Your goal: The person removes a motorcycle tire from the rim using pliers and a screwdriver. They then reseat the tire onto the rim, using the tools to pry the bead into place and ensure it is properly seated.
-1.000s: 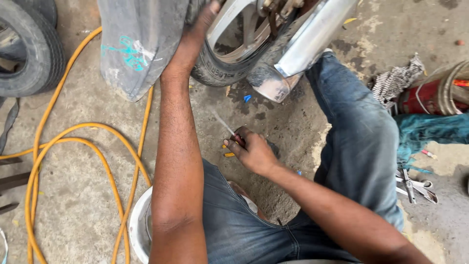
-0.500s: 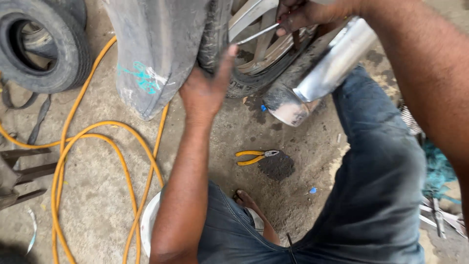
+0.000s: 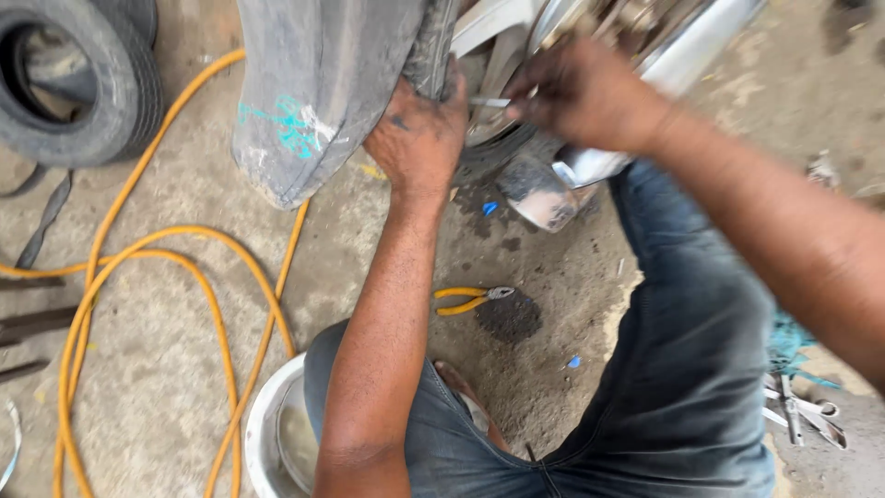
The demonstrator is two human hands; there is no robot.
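The left hand [image 3: 419, 138] is gripping the tread of a motorcycle tyre [image 3: 433, 46] at twelve o'clock in the view, fingers curled over its edge, thumb pressing the rubber. The right hand [image 3: 581, 92] is pinching a thin metal tool [image 3: 489, 102] between thumb and fingertips, its point aiming toward the wheel rim [image 3: 489, 55] just beside the left hand. A grey, paint-marked inner tube [image 3: 313, 92] is hanging at eleven o'clock. Below, a chrome exhaust pipe [image 3: 590, 166] is sitting at one o'clock. The ground is rough, stained concrete [image 3: 166, 369]; yellow-handled pliers [image 3: 470, 298] are lying on it at the centre, beside a dark oily patch. An orange hose [image 3: 138, 267] is looping across at nine o'clock, a spare tyre [image 3: 74, 83] is resting at ten o'clock, and a white basin [image 3: 267, 433] is standing at seven o'clock
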